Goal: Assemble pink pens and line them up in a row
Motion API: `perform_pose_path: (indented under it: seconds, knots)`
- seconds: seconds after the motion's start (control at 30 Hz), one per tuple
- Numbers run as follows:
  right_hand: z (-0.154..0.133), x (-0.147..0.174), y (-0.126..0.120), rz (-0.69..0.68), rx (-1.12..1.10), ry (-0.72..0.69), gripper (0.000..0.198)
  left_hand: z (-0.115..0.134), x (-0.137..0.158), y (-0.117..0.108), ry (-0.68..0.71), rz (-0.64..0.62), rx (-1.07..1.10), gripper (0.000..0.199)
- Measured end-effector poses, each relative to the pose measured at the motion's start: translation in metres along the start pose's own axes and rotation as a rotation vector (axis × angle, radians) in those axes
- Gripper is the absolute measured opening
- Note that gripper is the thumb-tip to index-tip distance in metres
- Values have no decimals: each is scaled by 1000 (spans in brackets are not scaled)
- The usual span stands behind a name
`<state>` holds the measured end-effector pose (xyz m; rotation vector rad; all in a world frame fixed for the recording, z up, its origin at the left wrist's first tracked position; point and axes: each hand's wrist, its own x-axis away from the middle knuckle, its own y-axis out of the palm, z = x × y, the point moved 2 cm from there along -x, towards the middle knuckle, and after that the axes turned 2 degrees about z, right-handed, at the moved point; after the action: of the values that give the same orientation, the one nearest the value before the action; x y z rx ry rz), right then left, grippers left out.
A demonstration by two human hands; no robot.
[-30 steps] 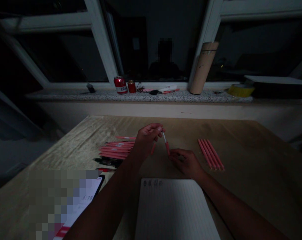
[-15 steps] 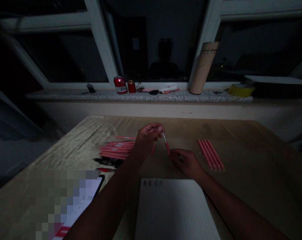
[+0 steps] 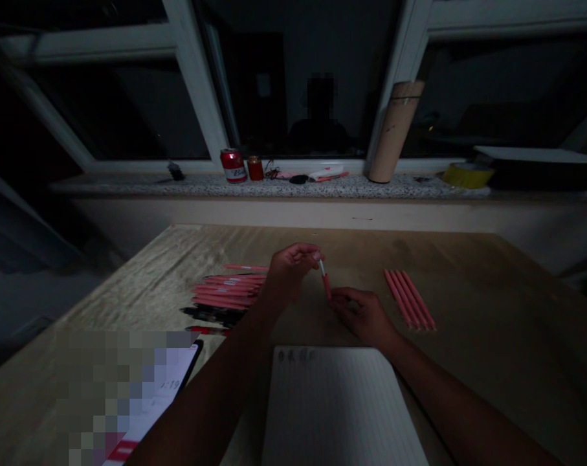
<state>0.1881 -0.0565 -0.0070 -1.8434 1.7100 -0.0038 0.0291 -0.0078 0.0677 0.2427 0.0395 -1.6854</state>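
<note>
1. Pinching the slim white piece (image 3: 322,266) between thumb and fingers of the left hand (image 3: 298,265), above the table (image 3: 468,388) and beyond the far edge of the notebook (image 3: 344,408).
2. Gripping the lower end of the pink barrel (image 3: 327,288) in a narrow fingertip pinch of the right hand (image 3: 364,314), also just beyond the notebook.
3. Lining up both parts on one slant, with the white piece at the barrel's upper end; not showing clearly, in this dim light, the depth of the fit.
4. For good handling, probably needing straight alignment: steadying the barrel low down, guiding the white piece along the barrel's axis, avoiding sideways bending.
5. Likely calling for gentle finger pressure rather than force, given such a thin part.
6. Showing, to the left of the notebook and beyond it, a bunch of pink pens (image 3: 228,294), then black pens (image 3: 210,315) and a red pen (image 3: 200,331) nearer, all partly behind the left forearm; hence wisely minding the elbow.
7. Showing, to the right of the notebook and beyond it, four pink pens in a neat row (image 3: 409,299), well apart from the right fingers.
8. Showing, left of the notebook, a phone (image 3: 164,388), partly covered by the forearm.
</note>
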Motion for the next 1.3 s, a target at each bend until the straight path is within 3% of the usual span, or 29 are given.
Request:
perform_pose_path:
  seconds: [0.23,0.5,0.63,0.8,0.93,1.1,1.2,1.3]
  knots:
    - [2,0,0,26,2,-14,19,-5,0,1,-75,-45,11,26]
    - [-1,0,-3,64,10,-13,18,-19,-2,-8,-130,-156,-224,25]
    - [1,0,-3,73,-6,-20,19,-29,-5,-20,-136,-178,-509,28]
    - [-4,-1,-4,72,-7,-7,19,-39,-2,-26,74,-118,-1259,16]
    - [-7,-1,-4,67,-3,-2,18,-50,4,-26,-8,-148,-1510,23]
    - [-4,0,-3,60,-15,-9,18,-48,1,-29,35,-97,-1319,23]
    - [-3,-1,-3,62,-9,-5,18,-32,-6,-28,88,-36,-918,22]
    - [-2,-1,-2,47,4,-3,18,-12,-9,-22,26,-75,-377,22]
